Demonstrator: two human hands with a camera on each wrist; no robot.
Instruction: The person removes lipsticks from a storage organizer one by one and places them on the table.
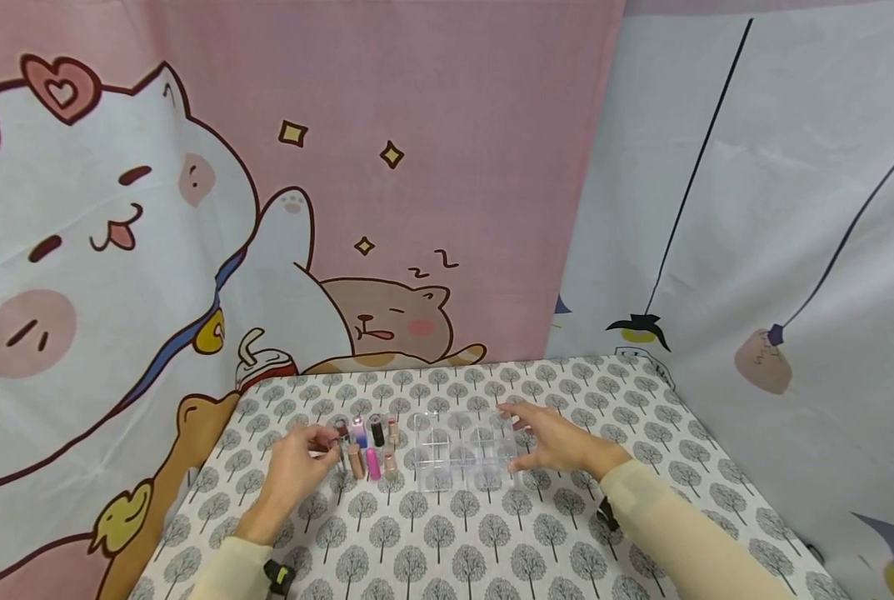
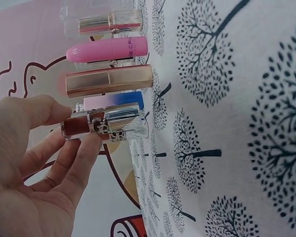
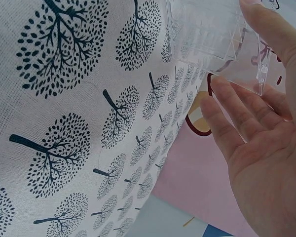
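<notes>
My left hand (image 1: 300, 462) pinches an upright lip gloss tube (image 2: 101, 122), clear with red-brown colour and silver lettering, between thumb and fingers. Beside it stand two short rows of lip products: a rose-gold lipstick (image 1: 356, 461), a bright pink lipstick (image 1: 373, 463), a pink-and-blue tube (image 1: 359, 432), a black one (image 1: 377, 430) and several others. To their right lies a clear plastic organizer (image 1: 435, 477) with divided compartments. My right hand (image 1: 555, 439) holds its right end, thumb on the near part and fingers at the far corner; the right wrist view shows the organizer (image 3: 202, 34) between them.
A tablecloth (image 1: 439, 550) printed with grey trees covers the table. Behind it hangs a pink cartoon curtain (image 1: 454, 100), and a pale curtain (image 1: 791, 208) runs along the right side. Dark wrist straps (image 1: 277, 575) show below both hands.
</notes>
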